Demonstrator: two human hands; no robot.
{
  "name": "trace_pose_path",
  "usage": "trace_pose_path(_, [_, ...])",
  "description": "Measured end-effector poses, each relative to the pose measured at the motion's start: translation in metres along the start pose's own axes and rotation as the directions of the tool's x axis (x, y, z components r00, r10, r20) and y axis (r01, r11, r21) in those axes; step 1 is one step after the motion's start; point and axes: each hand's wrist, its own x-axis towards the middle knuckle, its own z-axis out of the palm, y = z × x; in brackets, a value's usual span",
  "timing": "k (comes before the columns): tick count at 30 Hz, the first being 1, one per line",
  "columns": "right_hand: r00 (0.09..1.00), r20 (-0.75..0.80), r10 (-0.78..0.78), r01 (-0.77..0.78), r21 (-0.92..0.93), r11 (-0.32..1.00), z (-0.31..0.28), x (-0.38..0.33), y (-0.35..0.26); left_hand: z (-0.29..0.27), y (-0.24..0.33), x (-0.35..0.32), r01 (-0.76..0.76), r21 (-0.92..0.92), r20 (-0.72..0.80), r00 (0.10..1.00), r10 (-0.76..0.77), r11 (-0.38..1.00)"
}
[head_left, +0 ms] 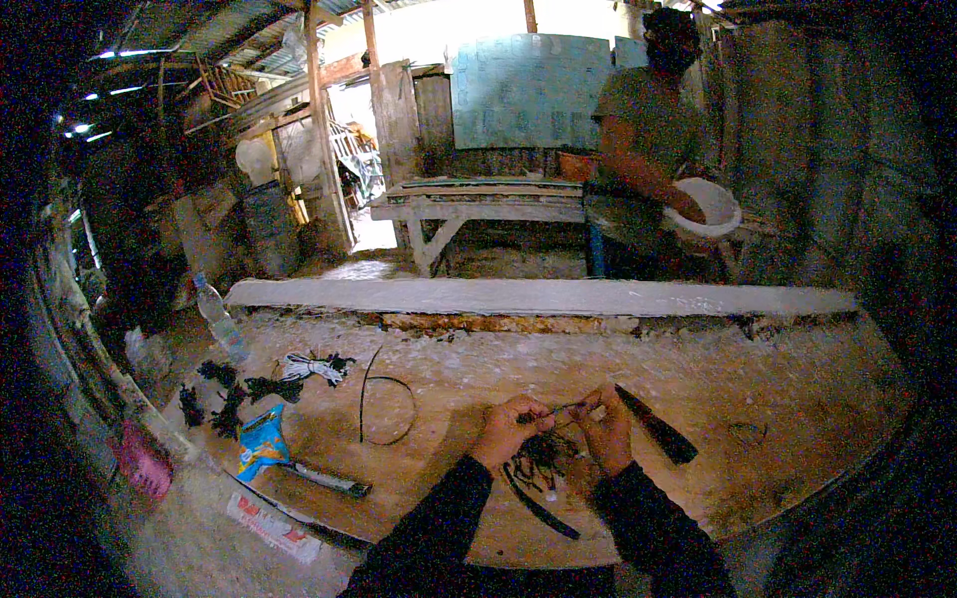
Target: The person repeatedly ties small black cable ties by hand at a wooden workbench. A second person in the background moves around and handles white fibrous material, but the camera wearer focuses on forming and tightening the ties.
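My left hand (510,431) and my right hand (606,429) are close together over the near middle of the wooden table. Both sets of fingers are pinched on a thin dark strand (570,406) stretched between them. Below the hands lies a tangle of short dark strands (543,460). A curved dark strip (539,504) rests on the wood nearer to me. Just right of my right hand is a long black tapered piece (658,427), whose kind I cannot make out. A thin black cord (387,411) curls on the table to the left.
Bundles of black cord (227,409), a white cord bundle (313,368), a blue packet (261,442) and a clear bottle (217,317) stand or lie at left. A pale raised ledge (538,296) runs along the far edge. Beyond it, a person (653,130) holds a white basin (707,221).
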Motion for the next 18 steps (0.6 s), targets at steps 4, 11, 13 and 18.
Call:
trace_pose_path(4, [0.999, -0.036, 0.039, -0.037, 0.052, 0.998, -0.006, 0.010, 0.018, 0.006, 0.020, -0.006, 0.111, -0.156, 0.359, 0.932, -0.048, 0.982])
trace_pose_path(11, [0.987, -0.037, 0.157, -0.155, 0.041, 0.987, -0.006, 0.007, 0.019, 0.018, 0.031, -0.015, -0.017, -0.088, 0.405, 0.913, 0.051, 0.996])
trace_pose_path(13, [1.000, -0.009, -0.001, 0.002, 0.111, 0.994, -0.007, 0.009, 0.021, 0.017, 0.028, -0.015, 0.161, -0.197, 0.439, 0.897, -0.060, 0.967])
trace_pose_path(18, [0.997, -0.059, -0.042, 0.041, -0.023, 0.999, -0.011, 0.012, 0.035, 0.014, 0.011, -0.006, 0.089, -0.247, 0.235, 0.972, -0.030, 0.965])
